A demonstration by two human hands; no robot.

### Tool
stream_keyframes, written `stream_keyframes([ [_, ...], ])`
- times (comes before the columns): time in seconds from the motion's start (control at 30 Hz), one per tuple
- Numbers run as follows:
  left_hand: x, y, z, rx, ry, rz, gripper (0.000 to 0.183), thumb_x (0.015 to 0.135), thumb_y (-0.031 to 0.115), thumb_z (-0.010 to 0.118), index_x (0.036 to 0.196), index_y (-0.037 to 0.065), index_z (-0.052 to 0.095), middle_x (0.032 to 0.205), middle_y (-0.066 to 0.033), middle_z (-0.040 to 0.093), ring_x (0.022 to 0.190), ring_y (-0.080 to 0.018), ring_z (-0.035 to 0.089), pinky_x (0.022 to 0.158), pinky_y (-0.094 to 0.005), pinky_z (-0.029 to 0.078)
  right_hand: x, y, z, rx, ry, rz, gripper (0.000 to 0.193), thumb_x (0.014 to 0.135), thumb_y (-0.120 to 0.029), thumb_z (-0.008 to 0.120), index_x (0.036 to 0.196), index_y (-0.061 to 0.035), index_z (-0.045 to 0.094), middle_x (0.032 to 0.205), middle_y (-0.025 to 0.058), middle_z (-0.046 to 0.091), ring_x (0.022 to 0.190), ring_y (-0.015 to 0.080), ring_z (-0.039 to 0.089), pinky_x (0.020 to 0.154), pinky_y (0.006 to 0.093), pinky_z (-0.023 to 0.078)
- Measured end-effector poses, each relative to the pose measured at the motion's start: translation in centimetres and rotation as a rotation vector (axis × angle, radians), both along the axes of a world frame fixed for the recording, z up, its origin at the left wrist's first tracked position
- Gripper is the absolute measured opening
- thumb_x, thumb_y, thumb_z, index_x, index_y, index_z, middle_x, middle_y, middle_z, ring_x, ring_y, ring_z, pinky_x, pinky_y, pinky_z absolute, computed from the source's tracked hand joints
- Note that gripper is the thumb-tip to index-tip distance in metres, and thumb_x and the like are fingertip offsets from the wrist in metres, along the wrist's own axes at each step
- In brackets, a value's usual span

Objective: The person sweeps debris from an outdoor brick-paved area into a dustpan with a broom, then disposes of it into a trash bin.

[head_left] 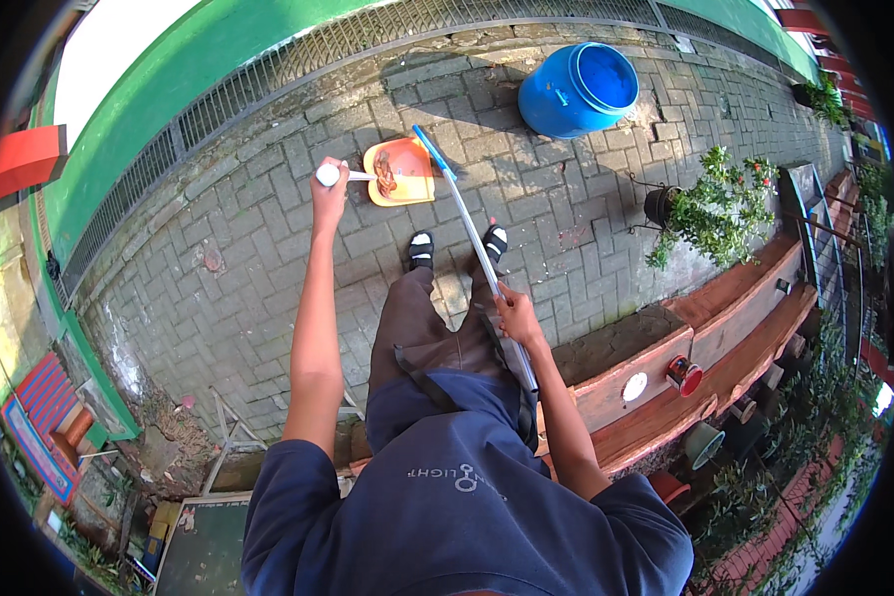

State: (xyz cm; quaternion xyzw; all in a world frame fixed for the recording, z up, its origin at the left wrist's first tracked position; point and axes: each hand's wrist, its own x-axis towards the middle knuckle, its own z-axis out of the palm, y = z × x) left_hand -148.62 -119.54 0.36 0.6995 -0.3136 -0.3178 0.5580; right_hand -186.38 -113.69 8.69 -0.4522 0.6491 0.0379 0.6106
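Note:
My left hand (330, 197) is closed round the pale handle of an orange dustpan (414, 159), held out in front of me at the left. Several brown dry leaves (385, 179) lie in the pan. In my right hand (518, 314) is a long silver-handled floor squeegee (464, 214), gripped partway up its pole. Its narrow blue head (430, 151) is beside the dustpan's right edge; whether they touch I cannot tell. The upper end of the pole passes along my right hip.
A blue barrel (566, 94) stands on the paving (268, 248) ahead to the right. Nearer on that side are a potted plant (715, 204) and a long brick-red ledge (735, 298) bearing a red pot (684, 375). A metal drain grate (258, 94) follows the green wall (169, 109).

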Motion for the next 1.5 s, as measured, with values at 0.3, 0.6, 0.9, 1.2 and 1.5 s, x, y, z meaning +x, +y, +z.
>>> stream_keyframes([
  [0.3,0.1,1.7,1.4,-0.074,-0.052,0.066,0.016,0.082,0.006,0.055,0.068,0.004,0.046,0.065,0.0052,0.043,0.064,-0.0039,0.039,0.056,-0.0207,0.034,-1.1,-0.1,-5.1,0.031,-0.048,-0.096,0.04,0.087,-0.015,0.048,0.125,-0.001,0.043,0.058,0.0013,0.044,0.042,0.0088,0.043,0.037,0.026,0.038],
  [0.6,1.3,1.0,-0.3,-0.023,-0.047,0.059,0.016,0.082,0.007,0.054,0.068,0.004,0.046,0.064,0.0049,0.041,0.063,-0.0039,0.037,0.054,-0.0217,0.032,4.3,0.5,-7.4,0.143,-0.232,0.0,0.042,0.088,-0.014,0.047,0.126,0.0021,0.039,0.059,0.0003,0.041,0.042,0.0082,0.041,0.036,0.0251,0.036],
  [0.9,2.7,2.1,-1.2,-0.027,0.039,0.089,0.015,0.083,0.011,0.055,0.071,0.007,0.047,0.069,0.0032,0.046,0.068,-0.0063,0.043,0.061,-0.0216,0.035,3.6,1.0,-0.2,0.251,-0.298,0.048,0.042,0.089,-0.016,0.046,0.129,-0.0055,0.038,0.062,-0.0013,0.04,0.043,0.0064,0.04,0.036,0.0228,0.035],
  [1.2,0.7,4.7,1.0,-0.151,-0.078,0.229,0.016,0.082,0.005,0.054,0.068,0.003,0.046,0.066,0.001,0.047,0.067,-0.0062,0.046,0.063,-0.0214,0.038,-1.8,0.8,6.2,0.286,-0.313,-0.214,0.045,0.089,-0.016,0.047,0.131,-0.006,0.035,0.064,-0.0023,0.041,0.043,0.0043,0.035,0.037,0.0199,0.03],
  [1.5,-4.7,3.0,11.9,-0.392,-0.188,0.346,0.024,0.078,0.003,0.056,0.057,0.001,0.045,0.051,-0.0019,0.048,0.046,-0.0081,0.042,0.043,-0.0255,0.033,-10.1,3.5,9.8,0.172,-0.288,-0.581,0.051,0.084,-0.008,0.05,0.133,-0.0112,0.034,0.069,-0.0003,0.049,0.045,0.003,0.036,0.038,0.0178,0.032],
])
